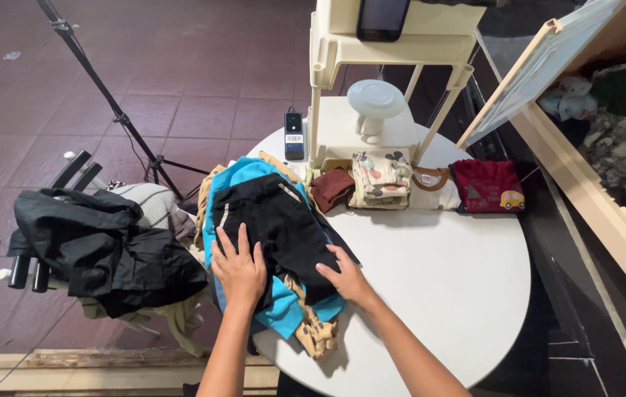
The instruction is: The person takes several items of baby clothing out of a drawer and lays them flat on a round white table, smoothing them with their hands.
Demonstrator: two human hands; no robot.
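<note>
Both hands are flat on a black garment [276,224] (shorts or small trousers, can't tell which) that tops a heap of clothes at the near-left edge of the round white desk [445,287]. Left hand [239,268] is spread wide, fingers fanned, palm pressing the garment's lower left part. Right hand [346,278] lies palm-down w/ fingers fairly close together, touching the garment's lower right edge; neither hand grips anything.

To do this step well, I'd judge: keep palms flat, press evenly and sweep outward from the middle so the fabric lies smooth w/o dragging the layers underneath; the pile hangs over the desk rim, so too hard a push toward the body could slide it off.

The black garment sits directly under both hands and runs away from them, beyond the fingertips. Under it, just below the palms, a bright blue piece [283,309] sticks out, and a tan spotted piece [316,331] hangs between the wrists. Farther beyond the right hand, well apart, a row of folded clothes: a printed cream top [380,180] and a red shirt [488,185]. Left of the left hand, a dark jacket [103,250] lies draped over a rack.
</note>
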